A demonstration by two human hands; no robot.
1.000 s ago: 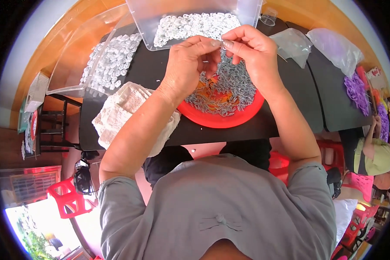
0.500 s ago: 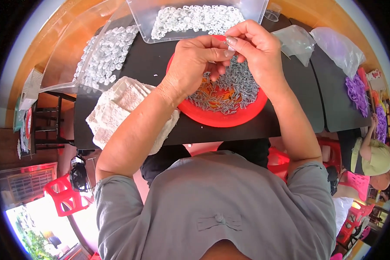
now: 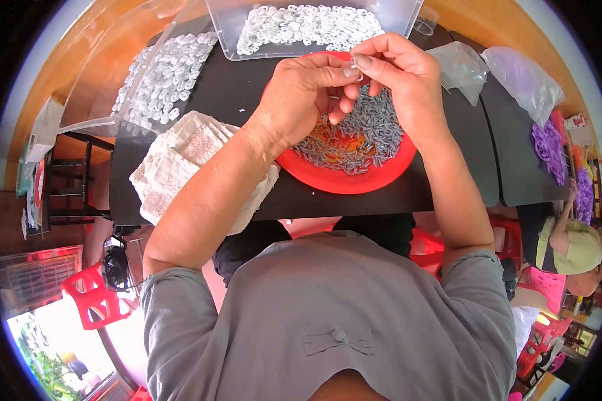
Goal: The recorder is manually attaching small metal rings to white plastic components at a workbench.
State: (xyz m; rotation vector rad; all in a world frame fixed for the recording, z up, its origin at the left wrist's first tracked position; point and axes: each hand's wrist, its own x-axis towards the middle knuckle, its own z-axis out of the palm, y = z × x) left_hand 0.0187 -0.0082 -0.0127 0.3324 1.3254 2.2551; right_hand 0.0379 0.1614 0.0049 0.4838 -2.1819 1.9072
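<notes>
Both hands meet above the far part of a red bowl [image 3: 297, 175], fingertips almost touching. My left hand [image 3: 299, 97] is closed in a pinch on a small white plastic piece [image 3: 359, 76], mostly hidden by the fingers. My right hand [image 3: 411, 80] pinches thumb against forefinger at the same spot; whatever lies between them is too small to make out. Beneath the hands, many small grey screw-like pins [image 3: 374, 130] lie loose in the bowl.
A clear bin [image 3: 224, 30] behind the bowl holds white oval pieces [image 3: 308, 25]. More sit in a clear tray [image 3: 90, 123] at far left. A folded cream towel [image 3: 174, 160] lies under my left forearm. Plastic bags [image 3: 525, 77] and purple strips [image 3: 548, 150] are right; another person [image 3: 572, 244] sits beyond.
My hands stay together over the bowl, with the fingertips shifted slightly around the small white piece. The whole view has moved a little.
</notes>
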